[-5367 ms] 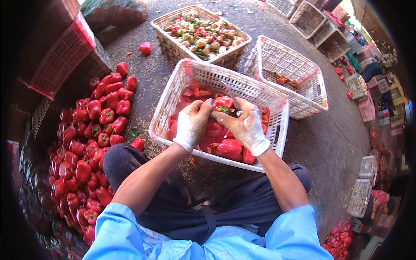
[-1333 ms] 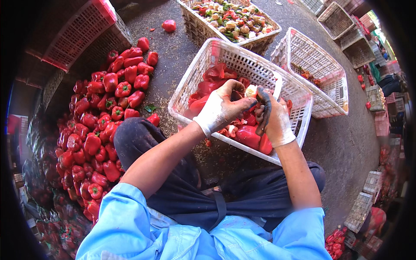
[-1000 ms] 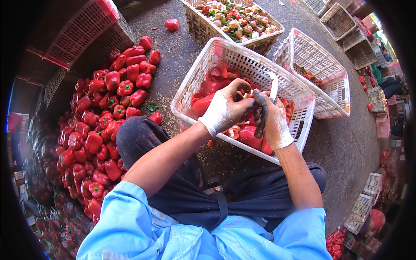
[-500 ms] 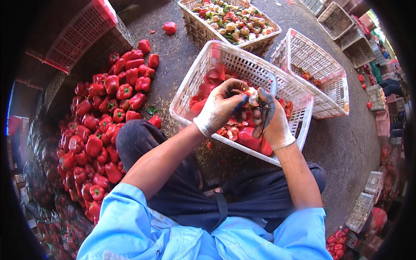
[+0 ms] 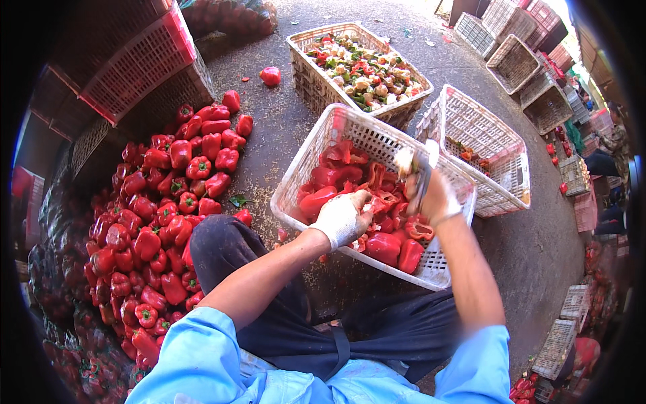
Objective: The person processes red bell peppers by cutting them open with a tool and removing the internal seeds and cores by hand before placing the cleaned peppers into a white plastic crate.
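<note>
My left hand (image 5: 342,219), in a white glove with bare fingertips, is low over a white plastic crate (image 5: 441,269). Its curled fingers grip a piece of red bell pepper (image 5: 381,202). To the right, my right hand (image 5: 434,194) is blurred by motion and closed around a knife (image 5: 423,176). A pale pepper core (image 5: 404,160) shows beside the blade, apart from the left hand; whether it touches the blade I cannot tell. Cut red peppers (image 5: 383,248) lie in the crate beneath both hands.
A large heap of whole red peppers (image 5: 175,229) lies to my left, beside stacked crates (image 5: 138,64). Beyond the work crate stands a crate of pepper cores (image 5: 363,77). Another crate (image 5: 491,135) holding a few scraps is at its right. One pepper (image 5: 270,76) lies alone on the floor.
My hands were together at a pepper core; now they are apart. The left has lowered to the pepper piece, and the right has swung with the knife and core beside it.
</note>
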`<control>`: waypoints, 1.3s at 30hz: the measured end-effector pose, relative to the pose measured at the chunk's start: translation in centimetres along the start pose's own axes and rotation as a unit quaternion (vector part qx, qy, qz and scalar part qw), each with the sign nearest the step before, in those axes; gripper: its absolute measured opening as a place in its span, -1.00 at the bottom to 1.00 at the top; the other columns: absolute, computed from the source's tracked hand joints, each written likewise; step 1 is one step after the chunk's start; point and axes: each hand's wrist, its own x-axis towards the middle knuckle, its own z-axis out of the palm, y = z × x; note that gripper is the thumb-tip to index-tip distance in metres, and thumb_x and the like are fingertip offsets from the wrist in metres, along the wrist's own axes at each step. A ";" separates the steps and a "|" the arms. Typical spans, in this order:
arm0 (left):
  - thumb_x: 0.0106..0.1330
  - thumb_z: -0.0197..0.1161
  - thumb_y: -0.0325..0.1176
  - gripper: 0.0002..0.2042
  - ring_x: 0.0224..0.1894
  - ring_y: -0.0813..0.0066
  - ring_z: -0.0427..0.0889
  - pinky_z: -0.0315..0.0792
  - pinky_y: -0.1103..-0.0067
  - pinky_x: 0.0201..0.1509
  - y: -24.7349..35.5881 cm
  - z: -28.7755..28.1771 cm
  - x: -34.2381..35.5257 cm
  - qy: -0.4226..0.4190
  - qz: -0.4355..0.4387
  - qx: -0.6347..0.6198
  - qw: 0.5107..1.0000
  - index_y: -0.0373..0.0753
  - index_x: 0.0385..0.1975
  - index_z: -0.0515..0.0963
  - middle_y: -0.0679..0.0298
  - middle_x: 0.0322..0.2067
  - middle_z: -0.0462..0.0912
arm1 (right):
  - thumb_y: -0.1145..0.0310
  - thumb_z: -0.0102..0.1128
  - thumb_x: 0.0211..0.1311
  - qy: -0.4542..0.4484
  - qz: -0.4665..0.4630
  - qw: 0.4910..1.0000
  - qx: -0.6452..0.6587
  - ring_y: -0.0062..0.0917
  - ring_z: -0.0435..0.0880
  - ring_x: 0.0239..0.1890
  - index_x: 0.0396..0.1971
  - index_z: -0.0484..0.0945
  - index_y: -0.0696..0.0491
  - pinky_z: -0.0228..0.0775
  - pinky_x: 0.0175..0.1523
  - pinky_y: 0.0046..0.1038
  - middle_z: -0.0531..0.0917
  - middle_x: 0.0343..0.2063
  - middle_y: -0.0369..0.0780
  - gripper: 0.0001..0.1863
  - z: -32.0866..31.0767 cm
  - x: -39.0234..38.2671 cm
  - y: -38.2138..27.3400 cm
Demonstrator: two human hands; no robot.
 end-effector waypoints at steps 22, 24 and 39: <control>0.13 0.46 -0.01 -0.23 0.30 -0.02 0.57 0.44 0.30 0.40 -25.8 -30.2 -24.9 0.120 -0.326 0.224 0.911 -0.24 0.35 0.45 -0.09 0.23 0.60 | 0.14 0.14 0.58 -0.032 0.078 0.977 0.194 -0.82 0.29 -0.68 0.18 0.54 0.02 0.04 -0.67 -0.74 0.59 -0.39 -0.37 -0.64 -2.9 2.8 2.2; 0.10 0.46 0.02 -0.16 0.32 -0.04 0.54 0.44 0.24 0.40 -28.0 -28.7 -24.8 0.068 -0.352 0.297 0.885 -0.18 0.41 0.38 -0.07 0.28 0.54 | 0.12 0.12 0.59 -0.019 0.139 0.950 0.280 -0.78 0.31 -0.70 0.14 0.57 0.00 0.05 -0.69 -0.67 0.57 -0.45 -0.39 -0.67 -1.7 2.7 3.7; 0.18 0.36 -0.18 -0.48 -0.05 0.15 0.72 0.60 0.25 -0.05 -32.7 -23.1 -20.2 -0.052 -0.307 0.566 0.763 -0.27 0.13 0.52 0.07 -0.07 0.74 | 0.14 0.28 0.49 -0.116 -0.009 0.960 -0.256 -0.76 0.38 -0.67 0.01 0.65 0.07 0.16 -0.61 -0.63 0.58 -0.51 -0.38 -0.68 -6.8 4.1 13.5</control>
